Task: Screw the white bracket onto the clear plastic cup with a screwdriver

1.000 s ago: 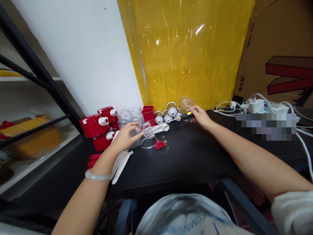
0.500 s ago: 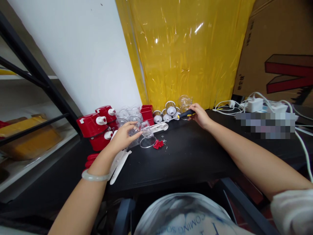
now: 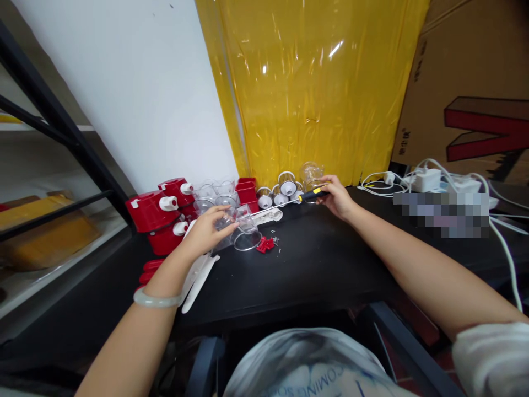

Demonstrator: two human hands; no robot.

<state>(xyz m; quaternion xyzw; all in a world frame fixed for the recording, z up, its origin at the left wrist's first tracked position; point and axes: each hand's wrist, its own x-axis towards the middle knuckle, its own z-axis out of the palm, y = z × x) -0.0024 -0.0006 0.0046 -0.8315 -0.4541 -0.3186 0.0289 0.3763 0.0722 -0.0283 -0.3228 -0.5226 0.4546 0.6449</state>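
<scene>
My left hand (image 3: 208,230) is closed on a clear plastic cup-like part (image 3: 247,223) on the left side of the table. In my right hand (image 3: 338,197) is a long screwdriver (image 3: 313,194) with a black and yellow handle. Its shaft points left, and the tip reaches the clear part; whether it meets a screw is too small to tell. Just right of the clear part lie small red plastic pieces (image 3: 265,245) and several loose screws (image 3: 276,239). A white plastic strip (image 3: 270,215) lies behind the shaft.
Red housings with white knobs (image 3: 145,212) are stacked at the left, beside clear cups (image 3: 215,190) and a red container (image 3: 247,191). Several metallic cylinders (image 3: 287,183) stand against the yellow-wrapped board (image 3: 322,99). White cables and adapters (image 3: 427,180) lie at the right.
The view has shifted slightly. Both hands keep nearly the same pose, with the screwdriver still against the clear part.
</scene>
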